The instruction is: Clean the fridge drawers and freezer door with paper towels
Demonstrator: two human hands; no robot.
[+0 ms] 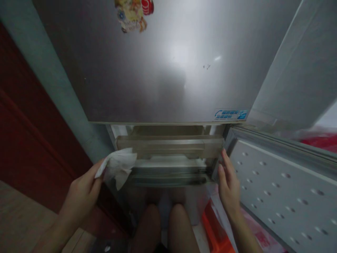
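My left hand [85, 191] pinches a crumpled white tissue [118, 165], which hangs from the fingers at the left end of the upper freezer drawer [160, 146]. My right hand [229, 182] is open, fingers stretched upward at that drawer's right end; whether the fingertips touch it, I cannot tell. The upper drawer sticks out a little from the compartment. Beneath it a lower drawer [168, 181] is pulled further out toward my knees.
Above is the fridge's closed upper door [168, 70] with magnets and a blue sticker. The lower freezer door [279, 189] stands wide open at right. An orange plastic container [217, 232] sits beside my right leg. Dark red woodwork [31, 140] borders the left.
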